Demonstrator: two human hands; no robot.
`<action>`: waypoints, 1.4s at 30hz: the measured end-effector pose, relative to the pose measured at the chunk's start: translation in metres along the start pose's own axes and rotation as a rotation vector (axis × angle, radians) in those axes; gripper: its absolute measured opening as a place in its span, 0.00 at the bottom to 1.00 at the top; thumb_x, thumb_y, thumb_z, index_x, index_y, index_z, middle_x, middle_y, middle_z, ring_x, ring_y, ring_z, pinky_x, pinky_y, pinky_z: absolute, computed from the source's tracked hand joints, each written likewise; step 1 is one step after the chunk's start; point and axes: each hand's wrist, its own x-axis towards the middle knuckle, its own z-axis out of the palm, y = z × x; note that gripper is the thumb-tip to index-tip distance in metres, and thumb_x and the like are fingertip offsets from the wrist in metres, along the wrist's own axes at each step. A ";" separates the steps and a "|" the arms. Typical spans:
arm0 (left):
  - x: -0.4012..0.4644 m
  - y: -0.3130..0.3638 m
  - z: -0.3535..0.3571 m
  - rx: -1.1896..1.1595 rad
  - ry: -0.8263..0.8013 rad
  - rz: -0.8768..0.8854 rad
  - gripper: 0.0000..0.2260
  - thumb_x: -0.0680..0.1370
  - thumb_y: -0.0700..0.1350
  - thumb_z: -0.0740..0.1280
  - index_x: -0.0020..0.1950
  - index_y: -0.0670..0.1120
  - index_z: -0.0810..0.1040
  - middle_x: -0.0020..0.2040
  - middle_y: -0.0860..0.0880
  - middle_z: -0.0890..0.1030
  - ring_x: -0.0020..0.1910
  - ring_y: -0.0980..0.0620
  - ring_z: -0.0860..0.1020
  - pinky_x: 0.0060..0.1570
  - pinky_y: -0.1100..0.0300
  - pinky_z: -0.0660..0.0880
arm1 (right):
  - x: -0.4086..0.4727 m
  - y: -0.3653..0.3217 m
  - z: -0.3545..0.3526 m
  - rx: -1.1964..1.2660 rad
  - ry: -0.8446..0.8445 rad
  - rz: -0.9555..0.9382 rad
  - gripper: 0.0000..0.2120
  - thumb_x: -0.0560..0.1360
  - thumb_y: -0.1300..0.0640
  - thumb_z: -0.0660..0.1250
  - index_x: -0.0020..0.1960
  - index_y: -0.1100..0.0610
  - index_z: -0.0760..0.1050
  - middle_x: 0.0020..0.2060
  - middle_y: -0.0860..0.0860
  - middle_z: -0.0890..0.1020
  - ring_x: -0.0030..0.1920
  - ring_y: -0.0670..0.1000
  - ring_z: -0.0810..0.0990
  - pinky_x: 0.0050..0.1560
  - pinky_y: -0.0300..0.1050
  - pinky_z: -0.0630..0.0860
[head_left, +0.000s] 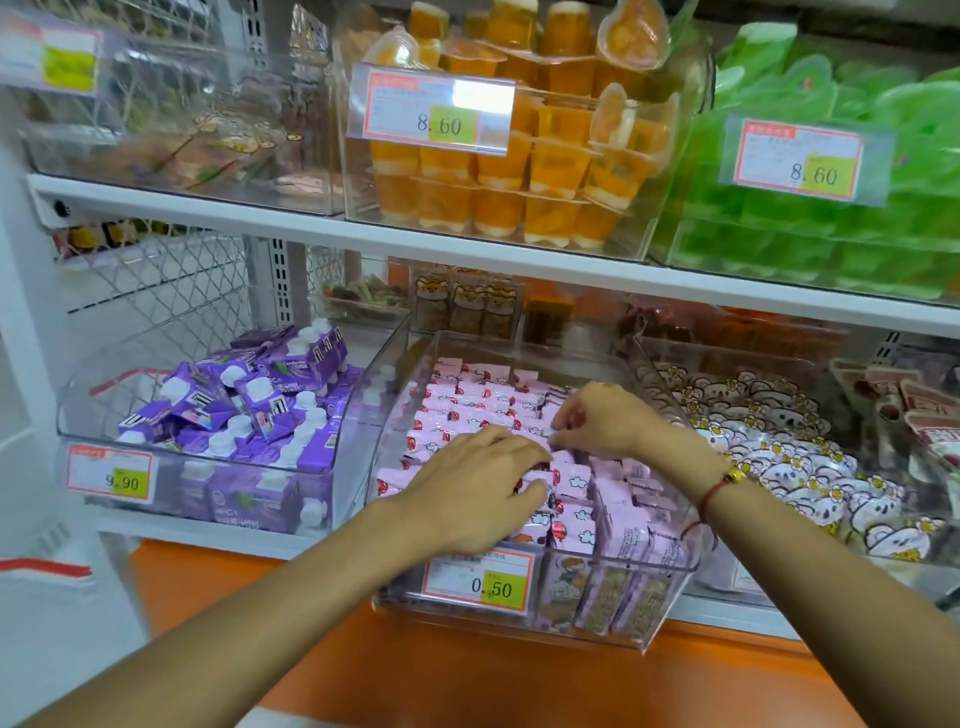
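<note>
On the lower shelf (218, 538), a clear bin (519, 631) marked 0.50 holds rows of pink packets (467, 400). The left hand (478, 488) lies flat, fingers spread, on the front rows. Just behind it, the right hand (597, 421) pinches 1 packet's edge.

A: Hands?
B: Two: left hand (478, 488), right hand (602, 421).
A: Upper bins?
B: Three: orange cups (498, 208), green cups (810, 244), one blurred bin (182, 130).
A: Legible price tags?
B: Four: 8.60 tag (434, 111), second 8.60 tag (802, 161), 9.90 tag (111, 475), 0.50 tag (480, 579).
A: Pink packets (571, 478)?
B: Too many to count.
</note>
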 end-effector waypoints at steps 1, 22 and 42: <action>0.000 0.000 0.000 0.000 0.000 0.000 0.20 0.81 0.53 0.53 0.72 0.50 0.66 0.70 0.54 0.69 0.67 0.54 0.63 0.63 0.56 0.62 | 0.003 -0.001 0.000 0.006 -0.008 0.014 0.08 0.71 0.51 0.73 0.46 0.54 0.83 0.46 0.49 0.83 0.49 0.51 0.80 0.51 0.46 0.77; -0.006 0.011 -0.011 -0.473 0.349 -0.178 0.16 0.77 0.51 0.63 0.64 0.58 0.65 0.55 0.56 0.75 0.48 0.58 0.78 0.44 0.52 0.78 | -0.068 -0.001 -0.014 0.963 0.845 0.109 0.07 0.80 0.58 0.58 0.47 0.59 0.74 0.41 0.58 0.82 0.37 0.54 0.82 0.40 0.53 0.80; -0.013 0.025 -0.033 -0.955 0.567 -0.292 0.13 0.74 0.57 0.67 0.52 0.51 0.82 0.40 0.52 0.85 0.41 0.53 0.83 0.40 0.59 0.78 | -0.085 -0.025 0.003 0.257 0.585 -0.353 0.18 0.76 0.52 0.67 0.65 0.49 0.73 0.51 0.43 0.78 0.52 0.45 0.72 0.50 0.42 0.66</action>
